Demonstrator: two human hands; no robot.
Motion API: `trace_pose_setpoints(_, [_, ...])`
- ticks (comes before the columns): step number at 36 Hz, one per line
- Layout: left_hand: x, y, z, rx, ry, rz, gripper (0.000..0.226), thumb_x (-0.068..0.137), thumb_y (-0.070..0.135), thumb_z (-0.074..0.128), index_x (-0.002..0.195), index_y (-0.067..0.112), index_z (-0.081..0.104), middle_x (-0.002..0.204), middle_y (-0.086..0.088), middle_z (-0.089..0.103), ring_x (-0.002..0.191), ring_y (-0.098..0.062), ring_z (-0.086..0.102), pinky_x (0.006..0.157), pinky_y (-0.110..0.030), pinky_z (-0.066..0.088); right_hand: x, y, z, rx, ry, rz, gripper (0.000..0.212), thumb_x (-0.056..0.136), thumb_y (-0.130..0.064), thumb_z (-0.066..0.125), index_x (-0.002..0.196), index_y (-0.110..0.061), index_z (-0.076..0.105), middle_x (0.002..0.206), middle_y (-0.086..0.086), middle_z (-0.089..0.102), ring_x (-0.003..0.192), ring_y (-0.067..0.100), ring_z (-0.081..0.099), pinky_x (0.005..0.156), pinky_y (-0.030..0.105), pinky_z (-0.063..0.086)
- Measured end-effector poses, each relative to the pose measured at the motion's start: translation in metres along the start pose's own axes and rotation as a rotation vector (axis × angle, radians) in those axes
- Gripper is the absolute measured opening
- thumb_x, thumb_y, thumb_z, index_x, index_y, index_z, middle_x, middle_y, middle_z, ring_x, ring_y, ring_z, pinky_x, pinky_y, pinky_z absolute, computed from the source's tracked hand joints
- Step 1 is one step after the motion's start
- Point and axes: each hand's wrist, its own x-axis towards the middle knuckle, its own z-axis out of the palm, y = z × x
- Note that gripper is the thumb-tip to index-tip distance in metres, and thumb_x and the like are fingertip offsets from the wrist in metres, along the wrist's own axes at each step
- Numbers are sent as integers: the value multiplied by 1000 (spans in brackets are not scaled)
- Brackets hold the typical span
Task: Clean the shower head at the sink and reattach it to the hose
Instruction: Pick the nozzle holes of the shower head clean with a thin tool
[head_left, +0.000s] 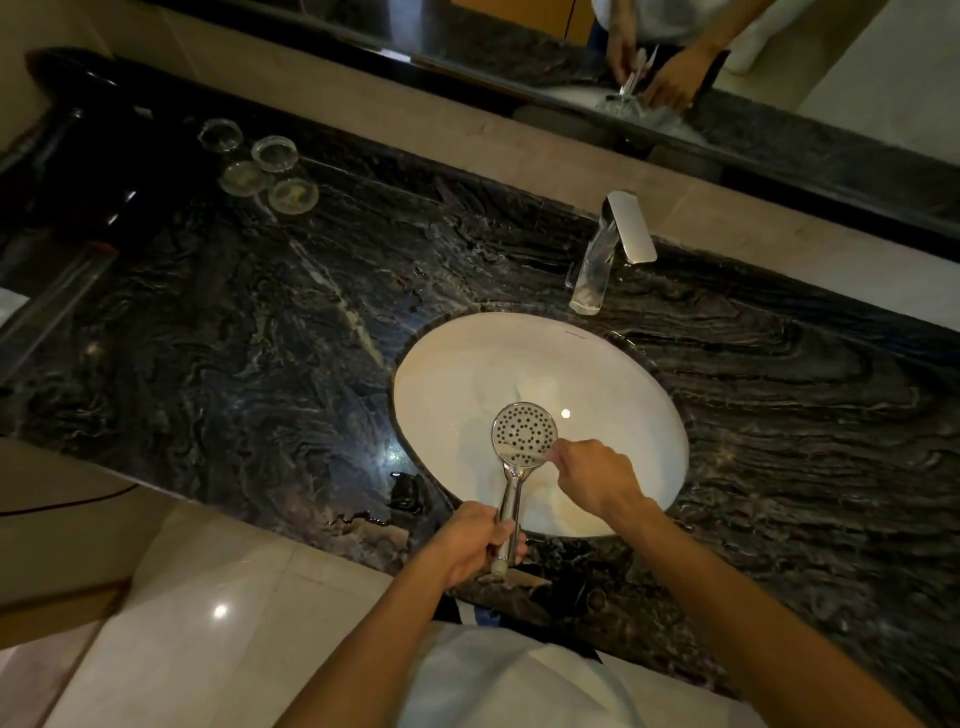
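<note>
Scrubbing looks like the step in hand: the shower head (524, 432) is held over the sink (649, 395), nozzle face up, with pale foam or residue along its near edge. To do it well, I judge the face should stay level and over the basin so drips fall inside, and the strokes should cross every nozzle ring, not only the near rim. A firm hold low on the handle will stop it twisting under pressure.

Left hand (475, 540) is wrapped around the lower end of the chrome handle, fingers (506, 529) clenched on it, forearm coming up from the lower left. Right hand (595, 475) reaches in from the right, wrist bent, its fingers pinched toward the head's near edge; it seems to hold something small and pale there, but what it is cannot be told. Tap (610, 249) stands beyond the basin on the dark surface (260, 338); no water is seen running. No hose is in sight.
</note>
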Motion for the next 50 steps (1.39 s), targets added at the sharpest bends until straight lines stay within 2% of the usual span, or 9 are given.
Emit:
trace_pose_setpoints(6, [1, -1, -2, 34, 2, -9, 13, 99, -6, 45, 104, -13, 54, 83, -19, 63, 71, -25, 65, 61, -33, 56, 27, 8, -29, 45, 145, 151, 30, 102, -29, 41, 122, -18, 61, 111, 13, 69, 100, 34, 65, 74, 38, 45])
trace_pose_setpoints(12, [0, -4, -5, -43, 3, -1, 14, 100, -5, 44, 98, -12, 56, 84, -19, 62, 73, -25, 64, 64, -35, 57, 23, 6, -30, 32, -59, 17, 25, 102, -27, 43, 114, -21, 64, 107, 10, 68, 96, 29, 63, 71, 35, 46])
trace_pose_setpoints(16, [0, -4, -3, -62, 2, -16, 15, 100, -5, 44, 96, -12, 56, 87, -21, 61, 74, -27, 64, 62, -34, 57, 7, 11, -6, 12, -163, -62, 25, 102, -34, 43, 109, -21, 64, 108, 9, 69, 95, 28, 64, 71, 35, 46])
trace_pose_setpoints(20, [1, -1, -2, -68, -1, -12, 13, 100, -7, 44, 104, -14, 53, 86, -21, 60, 75, -27, 63, 62, -34, 57, 11, 19, -10, 59, -60, -12, 27, 103, -37, 43, 108, -22, 65, 107, 5, 69, 96, 27, 64, 70, 32, 42])
trace_pose_setpoints(27, [3, -4, -7, -37, 1, -17, 13, 99, -5, 46, 102, -12, 55, 88, -21, 63, 76, -27, 66, 68, -38, 57, 23, 23, -21, 119, 78, 147, 35, 106, -38, 34, 102, -16, 60, 98, 9, 68, 76, 21, 53, 64, 33, 39])
trace_pose_setpoints(32, [5, -3, -7, -31, -6, -23, 13, 99, -5, 46, 101, -12, 56, 88, -21, 64, 75, -27, 67, 69, -39, 57, 14, 28, -9, 163, 4, 95, 34, 106, -38, 35, 100, -16, 61, 96, 8, 69, 77, 22, 58, 65, 32, 43])
trace_pose_setpoints(37, [5, -1, -6, -23, 4, -26, 14, 99, -6, 45, 103, -13, 56, 90, -22, 64, 76, -27, 67, 72, -40, 58, -6, 37, 17, 146, -172, -22, 34, 105, -39, 37, 95, -16, 58, 99, 13, 70, 87, 29, 63, 69, 34, 44])
trace_pose_setpoints(42, [4, 1, -5, -7, 3, -22, 15, 100, -4, 45, 103, -13, 57, 89, -20, 64, 77, -26, 67, 71, -38, 59, 3, 40, 4, 157, -64, 9, 33, 105, -37, 38, 99, -16, 62, 101, 11, 70, 91, 29, 63, 68, 33, 42])
trace_pose_setpoints(50, [3, -1, -7, 33, -13, -20, 15, 100, -4, 45, 102, -12, 57, 89, -20, 64, 77, -26, 67, 71, -37, 59, 26, 30, -18, 153, 73, 156, 36, 106, -36, 33, 111, -16, 62, 102, 9, 68, 79, 21, 54, 67, 32, 41])
